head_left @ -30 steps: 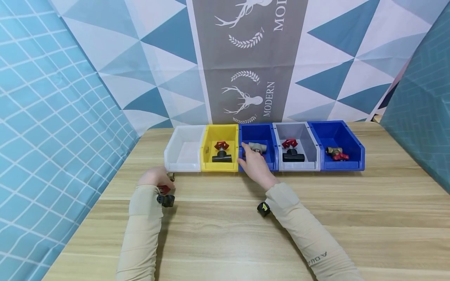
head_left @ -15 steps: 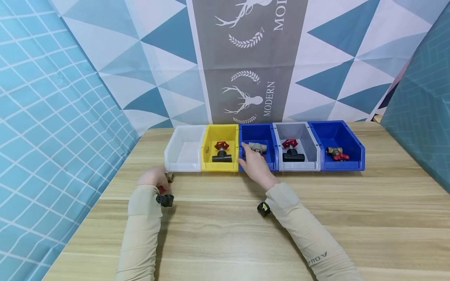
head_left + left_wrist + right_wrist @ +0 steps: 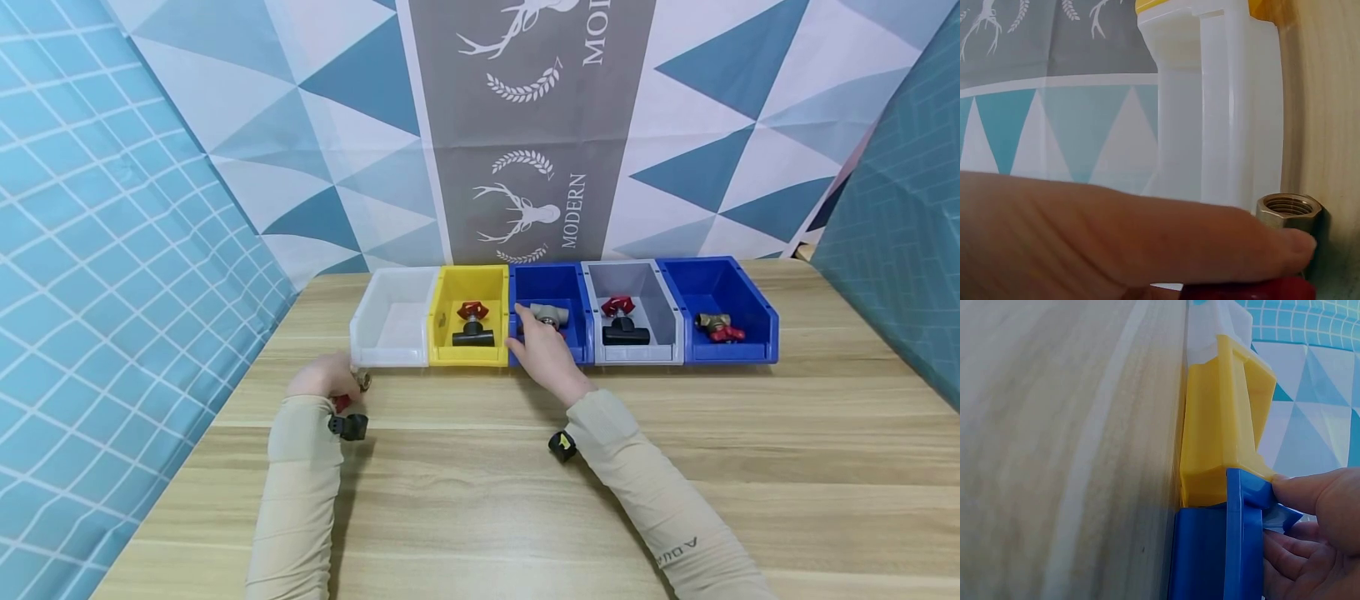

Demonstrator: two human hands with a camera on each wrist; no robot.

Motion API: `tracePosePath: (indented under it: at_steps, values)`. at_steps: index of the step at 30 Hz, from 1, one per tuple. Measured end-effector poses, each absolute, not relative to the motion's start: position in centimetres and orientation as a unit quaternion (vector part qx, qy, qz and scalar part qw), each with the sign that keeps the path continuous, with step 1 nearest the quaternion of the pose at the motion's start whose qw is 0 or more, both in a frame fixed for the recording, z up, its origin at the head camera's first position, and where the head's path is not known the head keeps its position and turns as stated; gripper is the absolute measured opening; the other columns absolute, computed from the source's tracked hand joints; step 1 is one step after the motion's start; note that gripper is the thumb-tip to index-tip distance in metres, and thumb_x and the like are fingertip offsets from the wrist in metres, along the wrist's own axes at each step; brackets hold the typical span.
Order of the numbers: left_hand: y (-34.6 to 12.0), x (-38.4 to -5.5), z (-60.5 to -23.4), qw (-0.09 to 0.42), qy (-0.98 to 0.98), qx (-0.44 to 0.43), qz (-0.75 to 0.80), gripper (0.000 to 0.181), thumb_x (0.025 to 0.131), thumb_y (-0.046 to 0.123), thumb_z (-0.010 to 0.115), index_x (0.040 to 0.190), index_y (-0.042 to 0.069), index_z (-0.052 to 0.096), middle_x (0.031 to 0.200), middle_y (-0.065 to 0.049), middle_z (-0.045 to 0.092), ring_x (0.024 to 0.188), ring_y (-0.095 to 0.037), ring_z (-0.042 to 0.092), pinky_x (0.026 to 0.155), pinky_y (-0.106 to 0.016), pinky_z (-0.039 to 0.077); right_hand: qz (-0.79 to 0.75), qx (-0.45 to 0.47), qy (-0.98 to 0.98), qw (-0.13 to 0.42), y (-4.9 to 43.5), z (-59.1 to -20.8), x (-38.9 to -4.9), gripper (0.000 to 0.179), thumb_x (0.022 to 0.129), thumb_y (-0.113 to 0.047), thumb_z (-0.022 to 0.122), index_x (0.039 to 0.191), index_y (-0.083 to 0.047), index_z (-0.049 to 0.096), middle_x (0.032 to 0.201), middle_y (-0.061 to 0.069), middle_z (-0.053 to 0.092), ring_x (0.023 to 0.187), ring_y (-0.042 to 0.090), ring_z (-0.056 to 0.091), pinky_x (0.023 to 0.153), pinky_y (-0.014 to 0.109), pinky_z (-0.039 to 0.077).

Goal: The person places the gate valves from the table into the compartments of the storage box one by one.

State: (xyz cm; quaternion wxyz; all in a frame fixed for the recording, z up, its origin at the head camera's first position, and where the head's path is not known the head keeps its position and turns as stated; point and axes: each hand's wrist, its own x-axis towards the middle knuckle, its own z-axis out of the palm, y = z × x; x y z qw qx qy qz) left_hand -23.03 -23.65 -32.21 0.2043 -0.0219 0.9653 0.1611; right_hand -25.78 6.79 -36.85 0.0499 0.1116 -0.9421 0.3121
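My left hand grips a brass valve with a red handle at the front left corner of the white bin. In the left wrist view the thumb lies across the valve's threaded brass end, above the red handle; the rest of the valve is hidden. My right hand reaches over the front of the middle blue bin, fingers loosely extended. Its thumb touches the rim beside the yellow bin. A grey pipe fitting lies beyond that hand, partly covered by it.
The yellow bin holds a black tee valve with red handle. Another black tee valve lies in the grey bin. The far-right blue bin contains a brass valve. A patterned backdrop stands behind the row.
My left hand has shifted slightly left with the valve, whose red handle shows differently under the fingers. The right hand and the bins have stayed in place.
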Motion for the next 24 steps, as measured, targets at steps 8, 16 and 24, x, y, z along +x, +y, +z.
tracePosePath:
  at_steps: [8,16,24]
  values:
    - [-23.79,-23.32,-32.35,0.193,0.966,-0.037,0.166,0.035,0.074,-0.002,0.051,0.100,-0.012,0.030,0.064,-0.011,0.052,0.051,-0.017,0.049,0.045,-0.024,0.041,0.311,0.112,-0.942,0.052,6.79,-36.79,-25.77,0.058,0.091,-0.026,0.055,0.141,-0.008,0.031,0.055,0.003,0.050,0.047,0.015,0.050,0.047,0.025,0.043]
    - [-24.21,-23.23,-32.16,0.195,0.968,-0.010,0.158,0.010,0.078,0.000,0.048,0.076,-0.007,0.055,0.052,-0.006,0.054,0.045,-0.013,0.047,0.043,-0.023,0.040,0.309,0.112,-0.943,0.052,6.77,-36.81,-25.84,0.058,0.091,-0.026,0.055,0.141,-0.008,0.031,0.055,0.003,0.051,0.047,0.015,0.050,0.050,0.026,0.046]
    - [-24.23,-22.91,-31.58,0.191,0.970,0.022,0.150,0.018,0.073,-0.002,0.045,0.063,-0.004,0.059,0.048,-0.004,0.052,0.042,-0.013,0.045,0.042,-0.023,0.037,0.307,0.112,-0.944,0.051,6.75,-36.82,-25.82,0.058,0.091,-0.026,0.055,0.141,-0.008,0.031,0.057,0.003,0.052,0.051,0.015,0.052,0.055,0.027,0.050]
